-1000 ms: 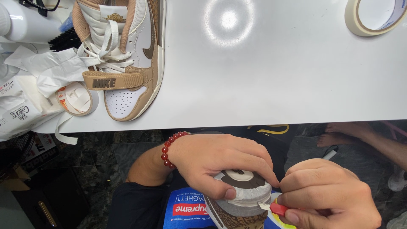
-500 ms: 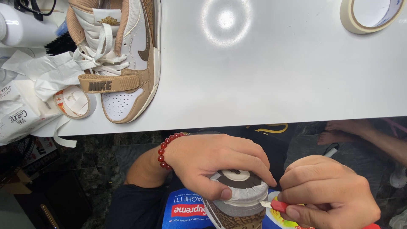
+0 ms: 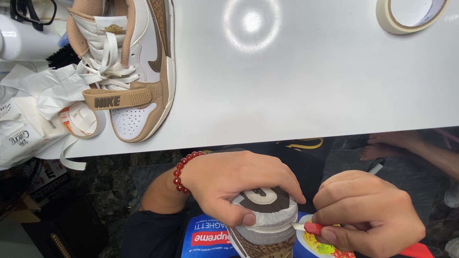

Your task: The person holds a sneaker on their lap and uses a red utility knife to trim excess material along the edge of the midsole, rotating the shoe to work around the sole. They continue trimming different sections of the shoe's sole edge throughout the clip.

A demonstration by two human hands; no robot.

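My left hand (image 3: 234, 181), with a red bead bracelet (image 3: 184, 169) on the wrist, grips the heel of a tan and white sneaker (image 3: 265, 215) held in my lap below the table edge. The heel is wrapped in pale masking tape, with a dark round patch showing. My right hand (image 3: 368, 215) pinches a small red-handled knife (image 3: 311, 228); its blade tip touches the taped edge of the heel. A matching tan and white sneaker (image 3: 131, 71) lies on the white table (image 3: 296, 81) at the upper left, laces loose and strap closed.
A roll of masking tape (image 3: 409, 14) sits at the table's far right. A smaller tape roll (image 3: 83, 119), crumpled white paper (image 3: 43, 91) and a white bag lie at the left. Black eyeglasses (image 3: 31, 12) rest top left. Bare feet (image 3: 382, 143) show under the table.
The view has shifted a little down and left on the table. Both hands stay on the taped heel, and the knife tip has moved slightly along the tape edge.
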